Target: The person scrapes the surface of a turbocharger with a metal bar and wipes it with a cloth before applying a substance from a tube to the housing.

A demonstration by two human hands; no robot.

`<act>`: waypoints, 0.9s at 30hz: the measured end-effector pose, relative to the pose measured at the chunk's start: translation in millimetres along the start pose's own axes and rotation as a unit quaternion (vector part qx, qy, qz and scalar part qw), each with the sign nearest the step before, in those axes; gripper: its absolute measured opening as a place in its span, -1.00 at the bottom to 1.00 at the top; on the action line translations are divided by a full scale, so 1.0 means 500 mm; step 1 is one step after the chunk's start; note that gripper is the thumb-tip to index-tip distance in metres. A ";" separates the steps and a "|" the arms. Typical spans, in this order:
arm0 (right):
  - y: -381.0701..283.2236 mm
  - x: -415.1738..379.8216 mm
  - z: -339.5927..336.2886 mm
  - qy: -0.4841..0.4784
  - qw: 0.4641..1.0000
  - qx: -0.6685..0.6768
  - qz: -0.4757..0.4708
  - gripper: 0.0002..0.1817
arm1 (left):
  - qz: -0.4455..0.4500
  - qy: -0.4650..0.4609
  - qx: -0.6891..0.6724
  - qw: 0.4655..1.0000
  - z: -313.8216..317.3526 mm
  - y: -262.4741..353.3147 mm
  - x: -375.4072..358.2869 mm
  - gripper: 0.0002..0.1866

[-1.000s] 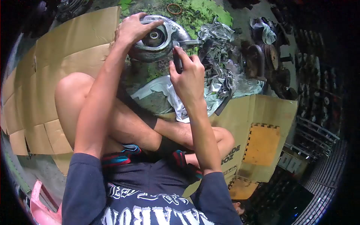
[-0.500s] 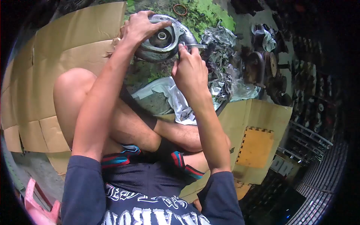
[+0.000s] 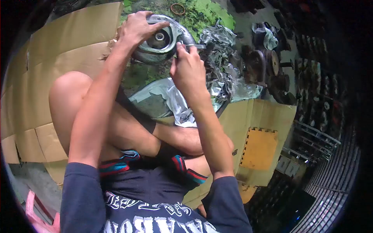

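Observation:
A round grey metal housing [image 3: 155,55] with a ring-shaped opening and a small hub inside rests on the stained green mat. My left hand [image 3: 136,28] grips its upper left rim, the thumb stretched along the top of the opening. At the housing's right side is my right hand [image 3: 189,70], its fingers closed round something I cannot make out. A flat metal end [image 3: 200,46] sticks out just beyond these fingers; whether it belongs to the housing is unclear.
A reddish ring [image 3: 178,9] lies on the green mat [image 3: 210,11]. Crumpled plastic and rags [image 3: 219,39] sit right of the housing, dark metal parts [image 3: 256,66] beyond. Cardboard [image 3: 77,31] spreads left; another piece bears an orange foam tile [image 3: 259,149]. A pink object [image 3: 35,213] is lower left.
The whole view has shifted, so the scene sits slightly further left. Both hands remain at the same places on the housing, and the right fingers have moved slightly.

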State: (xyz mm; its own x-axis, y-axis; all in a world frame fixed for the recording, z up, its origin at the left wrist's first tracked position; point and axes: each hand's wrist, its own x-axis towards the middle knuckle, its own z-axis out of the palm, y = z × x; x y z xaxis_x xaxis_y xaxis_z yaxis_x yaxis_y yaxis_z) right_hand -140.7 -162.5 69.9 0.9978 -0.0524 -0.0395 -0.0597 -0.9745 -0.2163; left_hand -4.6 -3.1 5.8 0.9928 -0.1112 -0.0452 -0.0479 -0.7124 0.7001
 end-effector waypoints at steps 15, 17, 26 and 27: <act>-0.009 -0.014 0.003 -0.007 0.999 -0.033 -0.029 -0.31 | -0.009 0.010 -0.007 1.000 0.002 -0.002 -0.002 0.01; -0.013 -0.016 -0.004 -0.041 0.998 -0.045 0.003 -0.33 | -0.011 0.005 -0.006 1.000 -0.005 0.005 -0.003 0.02; -0.021 -0.022 0.011 -0.042 0.997 -0.061 0.021 -0.36 | 0.019 0.027 0.001 0.999 0.010 -0.006 -0.002 0.03; -0.020 -0.020 0.009 -0.041 0.997 -0.063 0.022 -0.36 | 0.021 0.027 0.000 0.999 0.011 -0.009 0.003 0.03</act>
State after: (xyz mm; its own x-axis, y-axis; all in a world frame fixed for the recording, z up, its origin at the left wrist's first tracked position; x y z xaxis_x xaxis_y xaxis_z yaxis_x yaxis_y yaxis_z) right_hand -150.3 -151.4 67.9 0.9885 -0.0826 -0.1269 -0.0943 -0.9915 -0.0894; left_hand -3.3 -3.8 -1.4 0.9944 -0.1030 0.0219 -0.0888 -0.7080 0.7006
